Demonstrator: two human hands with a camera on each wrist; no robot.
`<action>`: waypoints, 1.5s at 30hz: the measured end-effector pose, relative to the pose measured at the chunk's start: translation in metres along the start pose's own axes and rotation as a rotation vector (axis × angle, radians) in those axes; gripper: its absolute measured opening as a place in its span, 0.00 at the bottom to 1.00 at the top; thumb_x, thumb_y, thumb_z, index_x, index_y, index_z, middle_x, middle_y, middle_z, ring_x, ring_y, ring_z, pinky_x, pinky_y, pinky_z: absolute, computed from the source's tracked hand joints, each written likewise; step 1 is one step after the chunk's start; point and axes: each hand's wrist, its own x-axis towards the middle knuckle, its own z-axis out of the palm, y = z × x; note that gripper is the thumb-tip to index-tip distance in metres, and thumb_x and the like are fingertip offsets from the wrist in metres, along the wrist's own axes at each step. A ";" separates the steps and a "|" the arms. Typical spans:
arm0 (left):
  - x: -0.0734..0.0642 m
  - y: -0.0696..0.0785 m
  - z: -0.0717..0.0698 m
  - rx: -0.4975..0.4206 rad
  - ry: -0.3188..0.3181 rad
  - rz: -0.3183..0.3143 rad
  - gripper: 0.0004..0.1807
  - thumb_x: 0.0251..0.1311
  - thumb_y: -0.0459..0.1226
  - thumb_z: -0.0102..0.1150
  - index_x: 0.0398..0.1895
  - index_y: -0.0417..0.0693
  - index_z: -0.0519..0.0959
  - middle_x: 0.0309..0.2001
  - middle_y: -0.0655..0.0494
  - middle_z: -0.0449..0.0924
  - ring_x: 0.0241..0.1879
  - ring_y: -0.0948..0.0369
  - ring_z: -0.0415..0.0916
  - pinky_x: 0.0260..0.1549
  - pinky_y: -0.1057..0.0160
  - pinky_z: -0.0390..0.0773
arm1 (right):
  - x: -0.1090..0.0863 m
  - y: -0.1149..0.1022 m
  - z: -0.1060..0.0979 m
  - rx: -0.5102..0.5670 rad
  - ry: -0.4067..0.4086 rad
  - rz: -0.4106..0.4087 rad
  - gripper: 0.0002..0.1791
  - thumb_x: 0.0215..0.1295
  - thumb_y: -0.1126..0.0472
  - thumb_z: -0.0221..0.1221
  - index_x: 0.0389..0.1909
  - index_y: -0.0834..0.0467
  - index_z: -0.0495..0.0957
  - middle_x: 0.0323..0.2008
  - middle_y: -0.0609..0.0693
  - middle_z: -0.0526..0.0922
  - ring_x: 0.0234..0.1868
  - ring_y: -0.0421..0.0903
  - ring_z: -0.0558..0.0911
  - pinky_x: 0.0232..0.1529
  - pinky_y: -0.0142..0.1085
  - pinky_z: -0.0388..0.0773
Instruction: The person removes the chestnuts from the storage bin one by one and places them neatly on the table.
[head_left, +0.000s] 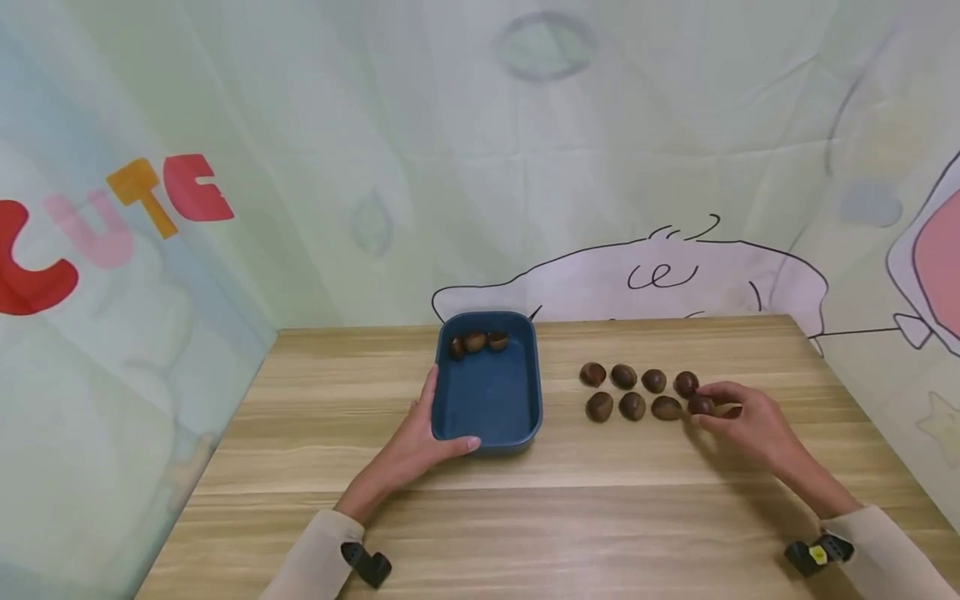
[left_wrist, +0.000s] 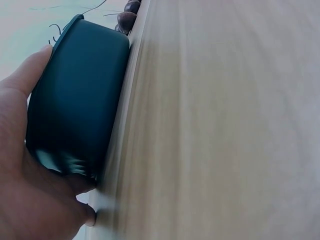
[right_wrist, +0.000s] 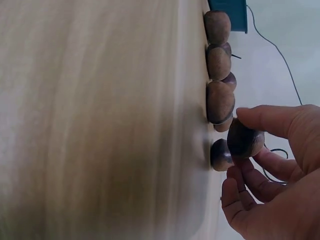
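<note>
My left hand holds the near left corner of a deep blue plastic box, thumb at the front rim and fingers along the left wall. In the left wrist view the box's outer wall fills the space beside that hand. Three brown chestnuts lie at the far end inside the box. At the right end of two rows of chestnuts, my right hand pinches one chestnut between thumb and fingers. The right wrist view shows this chestnut off the tabletop, close to another chestnut.
Both rows sit to the right of the box on a wood-grain table. Behind the table's far edge hangs a pale printed cloth with cartoon drawings and coloured letters. Dark straps with small devices are on both wrists.
</note>
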 end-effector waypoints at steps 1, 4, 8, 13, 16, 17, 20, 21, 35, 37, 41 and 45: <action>0.000 0.000 0.000 -0.001 -0.001 -0.001 0.74 0.61 0.58 0.80 0.92 0.67 0.29 0.91 0.47 0.32 0.88 0.36 0.35 0.78 0.23 0.49 | 0.000 0.001 0.000 -0.006 -0.004 0.006 0.27 0.67 0.62 0.77 0.62 0.71 0.83 0.59 0.73 0.85 0.48 0.62 0.90 0.44 0.36 0.82; 0.000 0.001 -0.001 0.000 -0.001 -0.002 0.73 0.61 0.57 0.79 0.92 0.67 0.29 0.91 0.47 0.32 0.88 0.36 0.36 0.78 0.24 0.49 | 0.000 0.003 0.003 -0.023 -0.004 0.016 0.27 0.65 0.62 0.78 0.61 0.70 0.83 0.59 0.73 0.85 0.50 0.65 0.89 0.51 0.50 0.83; -0.001 0.001 -0.001 0.000 -0.001 -0.002 0.73 0.61 0.57 0.79 0.92 0.67 0.29 0.91 0.47 0.32 0.88 0.36 0.36 0.78 0.24 0.49 | 0.001 0.006 0.006 -0.028 -0.003 0.019 0.27 0.64 0.63 0.79 0.60 0.70 0.84 0.58 0.73 0.86 0.52 0.67 0.89 0.54 0.59 0.80; -0.001 0.001 0.000 0.001 -0.003 -0.004 0.73 0.61 0.57 0.79 0.92 0.68 0.29 0.91 0.49 0.32 0.88 0.36 0.33 0.78 0.23 0.48 | 0.003 0.008 0.009 -0.039 -0.002 0.023 0.26 0.64 0.63 0.78 0.60 0.70 0.83 0.59 0.75 0.84 0.57 0.71 0.85 0.57 0.64 0.78; 0.000 0.000 0.000 0.004 -0.002 -0.002 0.73 0.61 0.58 0.79 0.92 0.69 0.29 0.91 0.49 0.32 0.88 0.36 0.33 0.78 0.23 0.48 | 0.003 0.009 0.010 -0.043 0.004 0.022 0.26 0.65 0.64 0.77 0.60 0.71 0.82 0.61 0.76 0.82 0.61 0.74 0.81 0.59 0.68 0.75; 0.000 0.000 0.001 0.005 -0.002 -0.002 0.73 0.61 0.58 0.79 0.92 0.69 0.29 0.91 0.48 0.32 0.88 0.35 0.32 0.78 0.23 0.48 | 0.003 0.010 0.010 -0.045 0.007 0.021 0.26 0.64 0.65 0.77 0.59 0.71 0.82 0.61 0.76 0.82 0.62 0.75 0.80 0.59 0.68 0.75; 0.000 0.000 0.001 0.004 -0.003 -0.001 0.73 0.61 0.58 0.79 0.92 0.70 0.29 0.91 0.48 0.32 0.88 0.36 0.34 0.78 0.24 0.49 | 0.003 0.010 0.008 -0.051 0.007 0.011 0.25 0.64 0.64 0.77 0.59 0.71 0.83 0.58 0.74 0.84 0.60 0.72 0.82 0.57 0.63 0.78; 0.000 0.000 0.001 0.003 -0.004 0.000 0.73 0.61 0.58 0.80 0.92 0.70 0.29 0.91 0.48 0.32 0.88 0.36 0.34 0.78 0.24 0.49 | 0.004 0.010 0.006 -0.057 0.010 0.005 0.25 0.65 0.64 0.78 0.58 0.70 0.83 0.57 0.73 0.85 0.58 0.71 0.84 0.55 0.59 0.79; 0.000 0.002 -0.003 0.001 -0.020 0.009 0.74 0.61 0.57 0.80 0.92 0.66 0.29 0.91 0.45 0.32 0.88 0.37 0.38 0.79 0.26 0.50 | 0.021 -0.007 -0.018 -0.043 0.075 -0.083 0.23 0.73 0.59 0.72 0.62 0.69 0.84 0.56 0.68 0.87 0.57 0.63 0.83 0.43 0.23 0.77; 0.000 0.002 -0.004 0.003 -0.023 0.009 0.74 0.61 0.56 0.80 0.92 0.65 0.29 0.91 0.45 0.33 0.88 0.36 0.38 0.78 0.26 0.50 | 0.024 -0.010 -0.017 -0.045 0.074 -0.090 0.23 0.73 0.58 0.72 0.61 0.69 0.84 0.56 0.68 0.87 0.56 0.63 0.83 0.43 0.23 0.77; -0.001 0.002 -0.004 0.003 -0.031 0.005 0.74 0.61 0.57 0.80 0.92 0.67 0.29 0.91 0.46 0.33 0.88 0.37 0.37 0.79 0.26 0.50 | 0.028 -0.018 -0.016 -0.042 0.055 -0.102 0.23 0.74 0.58 0.72 0.61 0.69 0.83 0.56 0.68 0.87 0.57 0.65 0.84 0.44 0.24 0.78; -0.001 0.002 -0.004 0.006 -0.035 0.000 0.74 0.60 0.58 0.80 0.92 0.68 0.30 0.91 0.46 0.33 0.88 0.37 0.37 0.78 0.25 0.50 | 0.031 -0.028 -0.015 -0.049 0.054 -0.122 0.22 0.75 0.58 0.72 0.61 0.69 0.84 0.56 0.67 0.87 0.57 0.64 0.83 0.45 0.24 0.77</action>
